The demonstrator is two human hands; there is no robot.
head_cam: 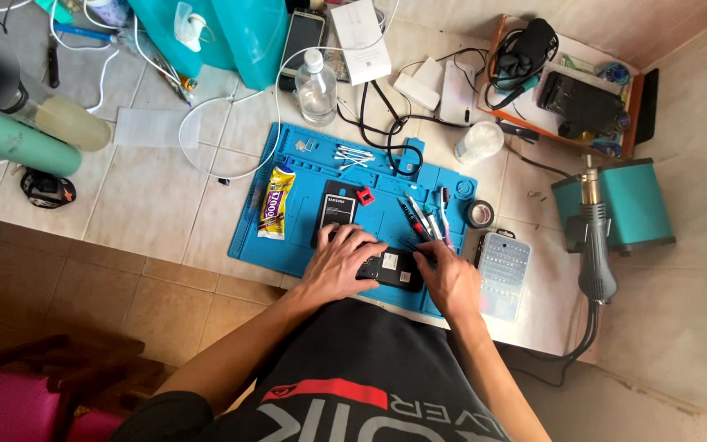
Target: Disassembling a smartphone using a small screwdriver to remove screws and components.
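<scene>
Looking straight down from the head camera, the view showed 2 bare hands meeting over a small black phone (389,268) that lay open-backed on a blue work mat (296,245) at the near edge of a tiled bench (149,205). The phone's long axis ran left to right, across the person's body. The left hand (339,263) lay over the phone's left end, fingers spread and pressing down on it, a flat hold and not a closed grip. The right hand (450,282) sat at the phone's right end, fingers drawn together near its far right corner; whether they pinched a tool could not be told. Both hands touched the phone, so neither was nearer.

Just beyond the left hand lay a black battery (338,209), and left of that a yellow glue tube (275,202). Several screwdrivers (421,218) lay on the mat just beyond the right hand. A grey case of screwdriver bits (504,274) rested right of that hand, off the mat. Further right stood a teal hot-air station (623,205) with its nozzle handle (595,245) hanging toward the near side.
</scene>
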